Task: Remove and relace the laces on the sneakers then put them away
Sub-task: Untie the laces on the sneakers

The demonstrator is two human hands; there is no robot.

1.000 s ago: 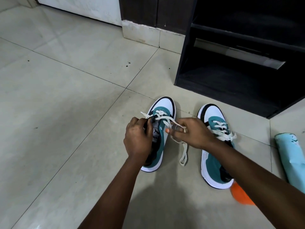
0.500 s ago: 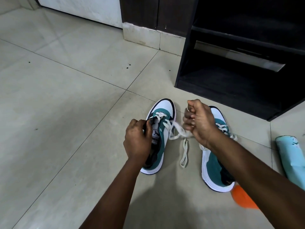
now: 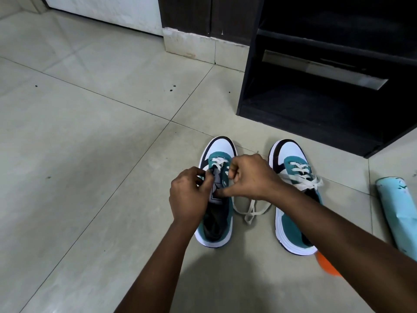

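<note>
Two teal, white and black sneakers stand side by side on the tiled floor. The left sneaker (image 3: pixel 217 199) is partly unlaced, and its white lace (image 3: pixel 250 211) trails in a loop on the floor between the shoes. My left hand (image 3: pixel 189 195) grips that shoe's tongue and left collar. My right hand (image 3: pixel 250 175) is over the eyelets with fingers curled, pinching the lace near the upper eyelets. The right sneaker (image 3: pixel 293 199) is fully laced, its bow lying near my right forearm.
A black open shoe rack (image 3: pixel 316 105) stands just beyond the sneakers at the upper right. A light blue rolled object (image 3: pixel 399 211) lies on the floor at the right edge. An orange thing (image 3: pixel 327 265) shows under my right forearm.
My right hand has come back down from a raised pull to the left sneaker's eyelets. More lace now lies loose on the floor between the shoes. My left hand stayed on the shoe.
</note>
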